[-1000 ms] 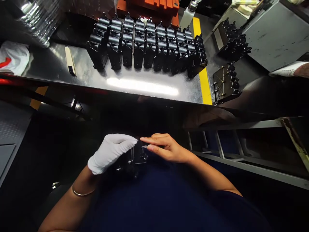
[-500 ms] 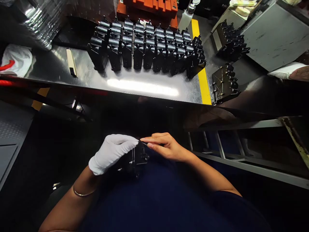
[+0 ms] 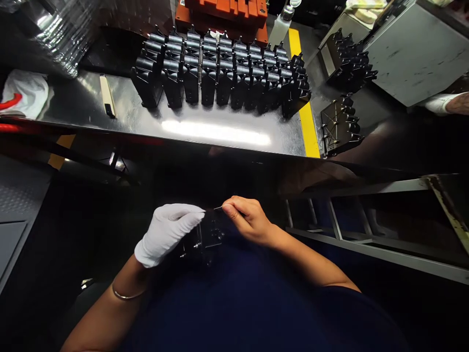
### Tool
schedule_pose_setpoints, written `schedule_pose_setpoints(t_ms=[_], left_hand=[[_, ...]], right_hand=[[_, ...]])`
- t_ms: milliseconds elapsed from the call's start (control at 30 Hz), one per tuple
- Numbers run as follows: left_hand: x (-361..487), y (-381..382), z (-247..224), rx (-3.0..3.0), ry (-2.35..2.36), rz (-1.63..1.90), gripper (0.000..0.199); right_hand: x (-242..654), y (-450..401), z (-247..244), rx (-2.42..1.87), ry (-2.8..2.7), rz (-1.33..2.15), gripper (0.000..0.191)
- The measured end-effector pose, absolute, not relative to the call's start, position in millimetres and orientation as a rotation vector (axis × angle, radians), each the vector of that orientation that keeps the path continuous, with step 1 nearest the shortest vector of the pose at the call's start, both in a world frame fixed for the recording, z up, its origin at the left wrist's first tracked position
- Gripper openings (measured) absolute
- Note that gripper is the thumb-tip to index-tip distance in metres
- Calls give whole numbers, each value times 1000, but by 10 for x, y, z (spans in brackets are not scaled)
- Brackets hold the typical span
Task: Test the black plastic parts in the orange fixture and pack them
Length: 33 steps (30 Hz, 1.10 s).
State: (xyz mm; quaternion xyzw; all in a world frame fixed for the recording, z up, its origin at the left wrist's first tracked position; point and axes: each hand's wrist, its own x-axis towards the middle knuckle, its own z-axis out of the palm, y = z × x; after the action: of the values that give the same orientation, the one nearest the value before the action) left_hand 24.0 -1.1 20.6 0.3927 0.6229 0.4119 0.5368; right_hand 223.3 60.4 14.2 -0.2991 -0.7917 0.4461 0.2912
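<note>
Your gloved left hand (image 3: pixel 166 234) clamps a black moulded housing (image 3: pixel 207 239) at 12 o'clock, close in front of you. Your bare right hand (image 3: pixel 249 220) pinches a thin metal pin (image 3: pixel 218 208) together at its top edge. Farther out, rows of matching housings (image 3: pixel 220 73) stand on the steel table (image 3: pixel 76 100) at 12; two more housings (image 3: pixel 340 126) sit at 1 o'clock.

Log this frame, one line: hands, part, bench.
left hand: white glove, holds black plastic part | right hand: bare, pinches thin metal tip at part's top edge | bench: black parts in rows on steel table
</note>
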Motion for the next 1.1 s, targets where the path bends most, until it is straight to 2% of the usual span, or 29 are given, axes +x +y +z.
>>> schedule_pose_setpoints(t_ms=[667,800,967,1100], left_hand=[[299,-19,131,993,1469,1152,7],[325,-40,138,957,1482,1163,10],[360,-37,154,951,1460,1141,13],[345,-11,150,919,1533,1170,16]], right_hand=[[2217,548,174,-670,-2187,1113,26],[2254,600,185,-558,-2229,1265,31],[2302,700,219,-395,-2067,1703,34],[2280,708,218,-538,-2046,1416,28]])
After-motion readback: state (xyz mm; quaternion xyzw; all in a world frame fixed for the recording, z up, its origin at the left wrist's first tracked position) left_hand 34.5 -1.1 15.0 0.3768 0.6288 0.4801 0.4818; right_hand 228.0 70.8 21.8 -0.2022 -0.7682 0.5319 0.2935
